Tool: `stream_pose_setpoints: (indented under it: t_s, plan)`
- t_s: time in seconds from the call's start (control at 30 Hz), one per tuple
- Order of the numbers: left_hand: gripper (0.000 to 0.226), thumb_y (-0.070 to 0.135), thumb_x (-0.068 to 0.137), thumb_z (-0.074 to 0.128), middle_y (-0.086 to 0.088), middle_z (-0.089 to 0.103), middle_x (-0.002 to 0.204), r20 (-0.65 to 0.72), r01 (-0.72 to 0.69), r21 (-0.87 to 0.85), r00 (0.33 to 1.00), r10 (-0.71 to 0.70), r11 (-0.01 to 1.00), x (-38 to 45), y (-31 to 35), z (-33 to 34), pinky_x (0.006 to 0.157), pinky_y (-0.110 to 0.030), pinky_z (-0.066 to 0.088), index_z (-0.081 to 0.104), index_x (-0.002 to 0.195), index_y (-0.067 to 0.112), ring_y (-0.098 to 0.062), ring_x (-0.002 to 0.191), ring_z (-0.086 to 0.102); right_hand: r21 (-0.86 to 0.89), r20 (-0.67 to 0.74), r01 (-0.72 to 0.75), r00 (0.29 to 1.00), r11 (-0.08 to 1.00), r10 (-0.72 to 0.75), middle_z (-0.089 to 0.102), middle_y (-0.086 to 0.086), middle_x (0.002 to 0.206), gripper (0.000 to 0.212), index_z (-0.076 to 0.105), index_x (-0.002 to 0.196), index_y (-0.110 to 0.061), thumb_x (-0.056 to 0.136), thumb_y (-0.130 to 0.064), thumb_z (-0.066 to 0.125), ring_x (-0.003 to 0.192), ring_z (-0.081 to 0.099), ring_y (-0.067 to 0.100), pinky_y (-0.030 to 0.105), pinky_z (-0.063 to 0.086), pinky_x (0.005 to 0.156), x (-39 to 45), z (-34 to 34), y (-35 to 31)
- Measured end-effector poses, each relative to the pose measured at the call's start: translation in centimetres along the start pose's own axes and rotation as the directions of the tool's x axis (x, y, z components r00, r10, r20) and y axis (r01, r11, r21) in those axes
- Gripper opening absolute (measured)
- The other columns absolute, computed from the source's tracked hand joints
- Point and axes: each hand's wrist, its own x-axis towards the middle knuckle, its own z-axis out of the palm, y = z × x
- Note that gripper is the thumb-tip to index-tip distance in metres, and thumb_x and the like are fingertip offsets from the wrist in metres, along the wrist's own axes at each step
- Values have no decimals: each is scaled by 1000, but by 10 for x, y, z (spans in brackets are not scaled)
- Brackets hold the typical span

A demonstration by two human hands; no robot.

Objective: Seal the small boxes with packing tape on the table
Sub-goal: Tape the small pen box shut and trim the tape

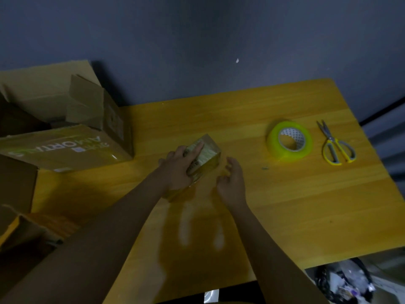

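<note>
Left hand (pixel 178 166) presses one small box (pixel 208 153); one tape roll (pixel 289 140) nearby.

Left hand (pixel 178 166) presses flat on the small box (pixel 208 154); right hand (pixel 232 182) hovers beside it, fingers loose.

Small boxes (pixel 206 154): one, on the table (pixel 285 205)
Tape rolls (pixel 289 140): one
Scissors (pixel 335 145): one pair
Large cardboard cartons (pixel 65 132): at least two at the left, exact number unclear
Hands: two, left hand (pixel 179 170) and right hand (pixel 232 183)
</note>
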Motion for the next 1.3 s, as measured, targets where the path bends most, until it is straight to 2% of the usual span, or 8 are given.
stream_pose_setpoints:
  t_s: [0.07,0.13,0.23,0.47,0.63,0.87,0.97,1.3]
  plan:
    - [94,35,93,56,-1,8,152,7,7,-16,1000,-7,1000,0,0,-1,101,-51,26,-21,143,50,-35,131,23,-327,1,367,921,871,-388,26,10,154,73,28,149,-11,83,-5,61,142,23,23,32,26,109,0,-11,-5]
    - [92,36,93,54,0,9,151,10,9,-31,1000,-9,999,1,-1,-1,100,-51,27,-22,142,51,-35,129,25,-617,204,574,778,538,-595,25,14,156,91,26,150,-11,75,-23,77,145,15,29,45,19,115,20,-14,-13]
    - [92,39,94,52,2,9,152,-3,3,-26,1000,-3,1000,3,-3,0,101,-50,27,-24,144,44,-33,130,25,-772,469,611,733,174,-493,32,12,153,102,29,149,-7,70,-47,81,141,29,29,48,21,116,52,-14,-44]
    - [105,38,90,57,-1,8,155,-21,52,-16,998,-52,999,4,-1,0,103,-48,25,-30,146,17,-29,136,20,-719,693,666,664,-200,-280,30,11,140,85,21,146,-6,87,-53,62,123,41,30,41,31,107,71,-11,-91]
    - [105,38,91,57,-4,10,154,-30,46,17,999,-45,999,2,2,1,103,-48,26,-30,146,15,-30,136,21,-672,740,726,650,-148,-170,42,10,127,52,43,134,-9,92,-34,62,103,53,24,35,43,81,73,-14,-115]
    - [112,53,86,61,-2,6,159,33,19,-140,999,-14,990,-10,7,0,110,-48,18,-26,148,17,-28,143,15,-636,752,767,640,82,-159,31,12,148,75,17,152,-8,95,-34,57,139,27,27,36,26,111,47,-40,-90]
    - [101,61,83,60,-5,20,155,-33,125,-47,991,-126,991,-17,7,9,108,-50,26,0,153,18,-30,138,27,-710,676,704,686,13,-271,26,14,156,58,22,151,-4,99,-27,33,146,19,28,45,2,118,21,-40,-62]
    - [66,61,87,50,-4,43,131,-317,153,70,940,-123,986,-16,2,29,94,-40,38,34,132,17,-24,118,45,-634,608,723,685,273,-403,34,13,153,62,35,147,-1,104,-40,13,145,26,25,43,10,119,-12,-18,-26]
